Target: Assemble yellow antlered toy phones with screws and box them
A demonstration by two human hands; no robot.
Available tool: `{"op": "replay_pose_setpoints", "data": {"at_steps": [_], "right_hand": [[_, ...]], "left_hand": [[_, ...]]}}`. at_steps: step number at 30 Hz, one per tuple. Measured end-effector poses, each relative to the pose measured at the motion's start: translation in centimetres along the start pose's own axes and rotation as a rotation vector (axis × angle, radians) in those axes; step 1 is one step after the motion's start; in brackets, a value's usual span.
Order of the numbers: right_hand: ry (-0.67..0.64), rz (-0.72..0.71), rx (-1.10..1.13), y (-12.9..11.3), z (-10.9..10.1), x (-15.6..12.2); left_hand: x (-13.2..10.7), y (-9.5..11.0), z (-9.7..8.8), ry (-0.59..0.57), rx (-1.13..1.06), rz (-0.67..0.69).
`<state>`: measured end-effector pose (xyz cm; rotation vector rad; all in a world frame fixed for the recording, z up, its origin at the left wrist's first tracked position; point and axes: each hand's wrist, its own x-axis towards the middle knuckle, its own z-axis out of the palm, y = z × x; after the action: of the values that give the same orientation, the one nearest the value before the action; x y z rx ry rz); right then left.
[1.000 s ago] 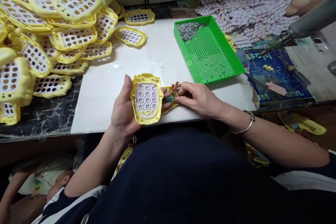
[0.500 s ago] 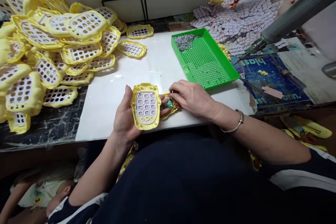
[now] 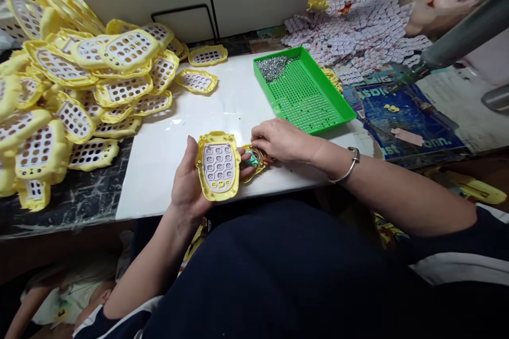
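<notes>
My left hand (image 3: 188, 183) cradles a yellow plastic shell (image 3: 218, 190) of a toy phone, its inner side up, with a pale rubber keypad (image 3: 219, 162) set in it. Just right of this shell lies a second yellow half (image 3: 254, 170) holding a green circuit board (image 3: 253, 158) and reddish-brown parts. The left fingertips reach under the first shell to the second half's edge. My right hand (image 3: 280, 140) bends over that half from the right, thumb and fingers pinched at its upper rim. Whatever sits between those fingertips is too small to make out.
A green tray (image 3: 329, 92) with a heap of small screws (image 3: 272, 67) stands behind my right hand. Yellow shells (image 3: 131, 48) are piled at left. White keypads (image 3: 345, 32) cover the back right. An electric screwdriver (image 3: 457, 37) hangs at right. Another person (image 3: 67, 296) is low at left.
The view has shifted slightly. My left hand still supports the shell with the keypad, and my right hand stays pinched at the second half's rim with little visible movement.
</notes>
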<state>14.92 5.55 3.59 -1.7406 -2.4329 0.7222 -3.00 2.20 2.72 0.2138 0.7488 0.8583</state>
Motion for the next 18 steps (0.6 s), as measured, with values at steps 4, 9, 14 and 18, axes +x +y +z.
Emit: {"op": "replay_pose_setpoints", "data": {"at_steps": [4, 9, 14, 18], "right_hand": [[0.019, 0.050, 0.026, -0.1, 0.1, 0.2], [-0.005, 0.027, 0.026, 0.2, 0.8, 0.5], [0.117, 0.017, -0.071, -0.1, 1.2, -0.9], [0.421, 0.004, 0.032, -0.1, 1.0, -4.2]], "left_hand": [[-0.1, 0.1, 0.0, -0.016, 0.003, -0.005], [0.1, 0.0, 0.0, -0.007, -0.009, -0.003], [-0.1, -0.1, 0.0, 0.037, 0.006, -0.002], [-1.1, 0.5, 0.2, 0.083, 0.023, 0.031]]}}
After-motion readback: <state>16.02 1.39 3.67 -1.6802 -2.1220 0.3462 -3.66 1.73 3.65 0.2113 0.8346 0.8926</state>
